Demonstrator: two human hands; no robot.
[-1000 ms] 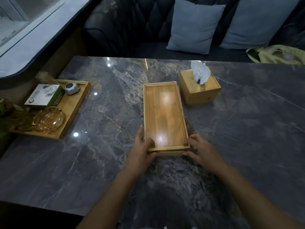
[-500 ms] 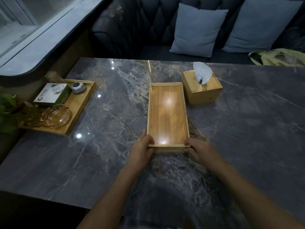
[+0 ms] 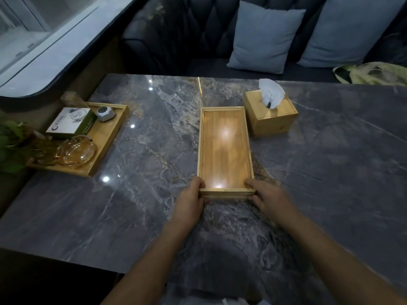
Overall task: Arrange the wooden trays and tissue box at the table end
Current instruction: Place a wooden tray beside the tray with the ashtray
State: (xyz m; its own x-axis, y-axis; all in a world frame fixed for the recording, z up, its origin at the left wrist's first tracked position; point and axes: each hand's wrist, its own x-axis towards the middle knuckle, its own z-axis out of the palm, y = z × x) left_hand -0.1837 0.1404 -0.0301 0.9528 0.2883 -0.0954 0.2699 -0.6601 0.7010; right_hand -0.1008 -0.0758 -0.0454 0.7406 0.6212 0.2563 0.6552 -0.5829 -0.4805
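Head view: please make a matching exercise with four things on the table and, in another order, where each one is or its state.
Things:
1. empty wooden tray
2. tissue box
3. amber glass dish
4. white and green box

Places or states:
A. lies in the left tray, at its near end
B. held at its near corners by left hand and right hand
C. stands to the right of the empty tray's far end
D. lies in the left tray, beyond the dish

Pairs: 1-B, 2-C, 3-A, 4-D

Both hands, left hand and right hand, clasp the empty wooden tray's near corners beside the tissue box.
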